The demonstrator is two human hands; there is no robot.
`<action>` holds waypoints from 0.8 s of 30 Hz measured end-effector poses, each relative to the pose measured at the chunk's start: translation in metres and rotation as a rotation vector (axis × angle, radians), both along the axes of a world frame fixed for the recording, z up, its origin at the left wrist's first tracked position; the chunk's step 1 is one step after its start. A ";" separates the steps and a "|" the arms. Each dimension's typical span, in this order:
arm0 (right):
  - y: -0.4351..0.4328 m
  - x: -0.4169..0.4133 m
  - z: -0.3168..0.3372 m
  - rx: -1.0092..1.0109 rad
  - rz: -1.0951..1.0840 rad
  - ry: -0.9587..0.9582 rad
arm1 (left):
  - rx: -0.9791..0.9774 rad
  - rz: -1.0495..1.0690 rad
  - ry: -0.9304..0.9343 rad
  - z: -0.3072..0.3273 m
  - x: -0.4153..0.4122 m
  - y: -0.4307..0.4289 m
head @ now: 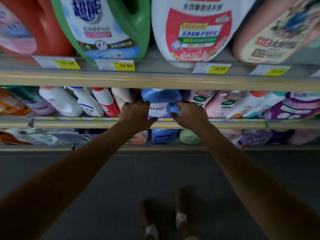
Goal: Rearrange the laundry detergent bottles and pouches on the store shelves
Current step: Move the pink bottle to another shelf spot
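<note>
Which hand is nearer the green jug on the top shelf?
Left. The left hand is below the green jug, slightly to its right; the right hand is farther right, under the white jug.

Dim, motion-blurred, wide-angle edge distortion.

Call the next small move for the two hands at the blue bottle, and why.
Probably close both hands on the blue bottle and ease it forward. The left hand and right hand flank it on the middle shelf with fingers curled at its sides, though a firm grip isn't clear. Neighbouring bottles crowd it, so pull straight out.
</note>
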State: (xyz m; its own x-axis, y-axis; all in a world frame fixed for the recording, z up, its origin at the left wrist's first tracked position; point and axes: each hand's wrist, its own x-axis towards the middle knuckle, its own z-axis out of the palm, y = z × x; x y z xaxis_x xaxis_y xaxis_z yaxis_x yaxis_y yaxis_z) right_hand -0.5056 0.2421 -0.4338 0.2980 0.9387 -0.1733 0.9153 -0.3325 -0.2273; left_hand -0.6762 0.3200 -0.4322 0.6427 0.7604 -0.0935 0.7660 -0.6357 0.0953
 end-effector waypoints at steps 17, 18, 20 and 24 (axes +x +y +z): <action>-0.076 0.011 0.245 0.130 0.035 -0.188 | 0.206 -0.248 0.091 0.241 0.013 -0.045; -0.080 0.012 0.258 0.144 0.035 -0.198 | 0.208 -0.250 0.070 0.255 0.016 -0.046; -0.088 0.015 0.281 0.151 0.025 -0.208 | 0.216 -0.254 0.031 0.278 0.023 -0.049; -0.101 0.023 0.325 0.215 -0.034 -0.248 | 0.276 -0.259 -0.051 0.319 0.040 -0.057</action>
State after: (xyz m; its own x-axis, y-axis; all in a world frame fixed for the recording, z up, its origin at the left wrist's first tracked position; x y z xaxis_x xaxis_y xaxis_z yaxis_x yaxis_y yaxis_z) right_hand -0.4821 0.1415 -0.1090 0.3379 0.9348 0.1099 0.9408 -0.3321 -0.0675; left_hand -0.6366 0.2627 -0.1136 0.8153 0.5644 0.1295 0.5754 -0.8147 -0.0723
